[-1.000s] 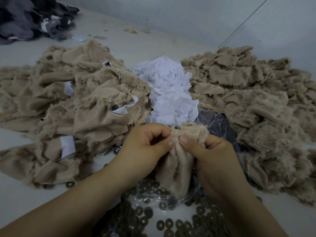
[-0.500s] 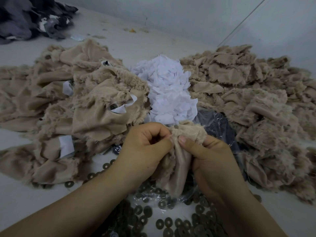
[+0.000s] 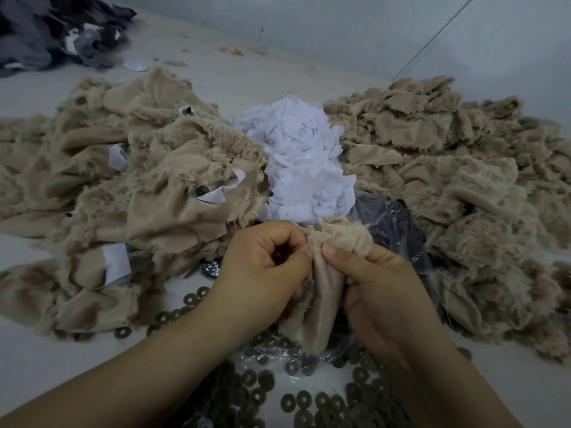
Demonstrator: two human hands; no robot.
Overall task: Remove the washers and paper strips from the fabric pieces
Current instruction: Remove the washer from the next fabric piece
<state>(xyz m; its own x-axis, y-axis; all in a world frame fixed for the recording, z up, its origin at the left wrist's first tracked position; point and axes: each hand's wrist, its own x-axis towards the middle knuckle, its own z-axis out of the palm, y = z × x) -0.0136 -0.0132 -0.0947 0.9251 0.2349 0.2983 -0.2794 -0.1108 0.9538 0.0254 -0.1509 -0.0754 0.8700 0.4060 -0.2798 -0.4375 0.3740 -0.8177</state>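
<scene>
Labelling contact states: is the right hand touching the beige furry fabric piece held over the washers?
Touching. The head view shows the right hand with its thumb pressed on the beige furry fabric piece and its fingers curled behind the bunched top.

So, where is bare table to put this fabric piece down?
Bare table lies near left, between left fabric pile and washers, and far behind paper heap, toward dark cloth. Crowded: centre and right fabric pile.
</scene>
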